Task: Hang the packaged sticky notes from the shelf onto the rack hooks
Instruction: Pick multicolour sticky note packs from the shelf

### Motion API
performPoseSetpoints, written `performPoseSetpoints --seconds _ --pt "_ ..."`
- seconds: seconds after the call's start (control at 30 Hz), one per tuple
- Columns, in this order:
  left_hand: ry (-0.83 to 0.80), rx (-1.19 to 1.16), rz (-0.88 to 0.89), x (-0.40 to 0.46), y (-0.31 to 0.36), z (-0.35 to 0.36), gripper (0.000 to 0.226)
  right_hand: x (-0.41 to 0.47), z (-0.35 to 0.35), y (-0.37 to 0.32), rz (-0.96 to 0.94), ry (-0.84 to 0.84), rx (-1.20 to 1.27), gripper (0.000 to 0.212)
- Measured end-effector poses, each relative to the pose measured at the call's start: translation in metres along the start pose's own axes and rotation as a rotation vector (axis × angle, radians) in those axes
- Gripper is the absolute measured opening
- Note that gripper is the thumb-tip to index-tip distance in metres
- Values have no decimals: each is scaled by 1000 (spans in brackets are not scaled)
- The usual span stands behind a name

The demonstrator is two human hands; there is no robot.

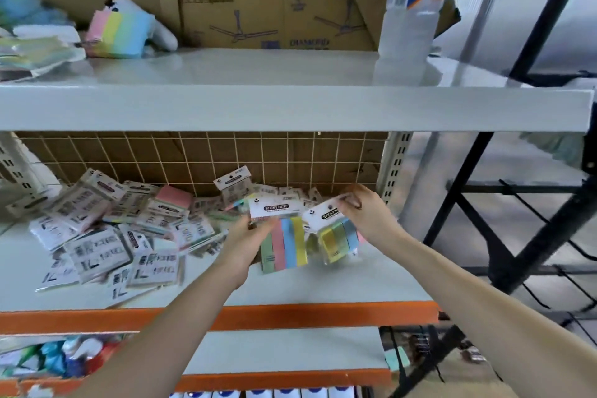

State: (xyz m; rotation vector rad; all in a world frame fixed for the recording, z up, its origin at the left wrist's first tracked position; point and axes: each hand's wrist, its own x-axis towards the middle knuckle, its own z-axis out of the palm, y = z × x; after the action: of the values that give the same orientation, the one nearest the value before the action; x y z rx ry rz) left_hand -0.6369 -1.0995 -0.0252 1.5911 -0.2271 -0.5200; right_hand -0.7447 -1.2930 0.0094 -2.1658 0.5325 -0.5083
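1. Pastel strips of green, pink, blue and yellow show through the clear pack of sticky notes (284, 241) that the left hand (245, 244) holds by its left edge, fingers curled round it, just under the white header card
2. Beside it, the right hand (365, 213) pinches a second pack (336, 236) by the top of its header card; this pack hangs tilted, touching or nearly touching the first
3. Both packs are raised just above the grey shelf (339, 281), to the right of the loose pile of packs (113, 229) that lies mostly face down
4. Behind them stands the wire grid rack (200, 155); I cannot make out any hooks on it from here, so they need finding before a pack goes up
5. To hang well, I judge it best to deal with one pack at a time: turn it printed side out, keep fingers clear of the small hole at the top of the card, and line that hole up squarely with the hook tip
6. Slide the card on level, since a tilted card could snag or tear at the hole
7. Let go only once the pack hangs free
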Motion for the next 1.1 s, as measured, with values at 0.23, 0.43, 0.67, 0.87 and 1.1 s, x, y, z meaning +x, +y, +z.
performPoseSetpoints --seconds 0.23,0.43,0.67,0.87,1.1 --pt "-102 5 44 -21 9 64 3 -43 -50 15 51 129 0 9" --pt "-200 79 126 -46 27 111 27 -89 -91 16 106 301 22 21" --pt "-395 128 235 -85 42 157 34 -142 -142 12 84 534 78 11" --pt "-419 232 422 -136 54 203 26 -190 -192 9 -7 593 117 7" --pt "-451 218 697 -190 68 280 20 -216 -267 42 -109 667 174 17"
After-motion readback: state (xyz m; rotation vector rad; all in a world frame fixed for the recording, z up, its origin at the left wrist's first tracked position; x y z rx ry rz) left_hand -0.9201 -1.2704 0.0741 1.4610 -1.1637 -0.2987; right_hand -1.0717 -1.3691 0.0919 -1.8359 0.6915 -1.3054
